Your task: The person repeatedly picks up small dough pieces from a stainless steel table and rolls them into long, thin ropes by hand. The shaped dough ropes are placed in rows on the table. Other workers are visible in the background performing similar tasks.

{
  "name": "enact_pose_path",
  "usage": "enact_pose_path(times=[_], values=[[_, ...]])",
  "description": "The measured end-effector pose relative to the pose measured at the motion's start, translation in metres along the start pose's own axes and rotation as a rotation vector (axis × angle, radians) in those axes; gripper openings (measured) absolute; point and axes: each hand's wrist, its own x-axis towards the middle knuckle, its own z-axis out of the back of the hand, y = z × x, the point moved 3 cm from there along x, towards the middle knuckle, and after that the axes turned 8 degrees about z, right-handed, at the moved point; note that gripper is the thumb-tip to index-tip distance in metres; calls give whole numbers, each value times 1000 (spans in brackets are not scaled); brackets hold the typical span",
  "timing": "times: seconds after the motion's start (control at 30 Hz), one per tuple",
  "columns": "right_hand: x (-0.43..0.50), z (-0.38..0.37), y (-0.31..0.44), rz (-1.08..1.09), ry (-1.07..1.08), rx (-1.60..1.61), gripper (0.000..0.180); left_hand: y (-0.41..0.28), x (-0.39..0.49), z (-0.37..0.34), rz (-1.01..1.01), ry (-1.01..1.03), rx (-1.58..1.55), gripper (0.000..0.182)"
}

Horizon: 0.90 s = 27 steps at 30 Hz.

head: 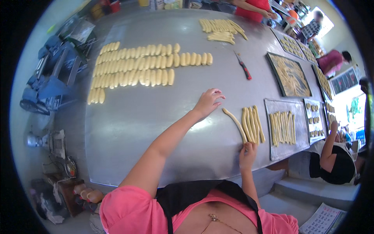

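Observation:
My left hand (209,102) is raised over the steel table with its fingers apart and nothing in it. To its right, a single dough rope (236,123) slants down the tabletop towards me. My right hand (248,156) pinches the near end of that rope; the fingertips partly hide the grip. Right beside it lie several dough ropes (252,124) side by side, their near ends close to my right fingers. Farther right, a metal baking tray (287,153) holds a row of similar dough ropes (282,128).
Rows of short dough pieces (140,61) cover the steel table's (140,117) far left. A red-handled knife (244,68) lies beyond my hands. More dough strips (217,26) lie near a person in red (254,10). A greasy tray (289,74) and a co-worker's arm (328,146) are at right.

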Motion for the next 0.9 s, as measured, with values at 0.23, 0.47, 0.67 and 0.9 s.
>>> enact_pose_path(times=[0.23,0.47,0.67,0.9], values=[[76,-86,86,65,50,462,16,53,-166,127,455,-268,-236,13],[241,-302,224,77,451,194,37,32,-273,132,390,-264,-64,11],[187,-248,245,137,132,444,16,57,-267,142,626,-272,-571,25],[45,-147,251,-45,432,1157,17,25,-231,147,274,-315,-181,41]])
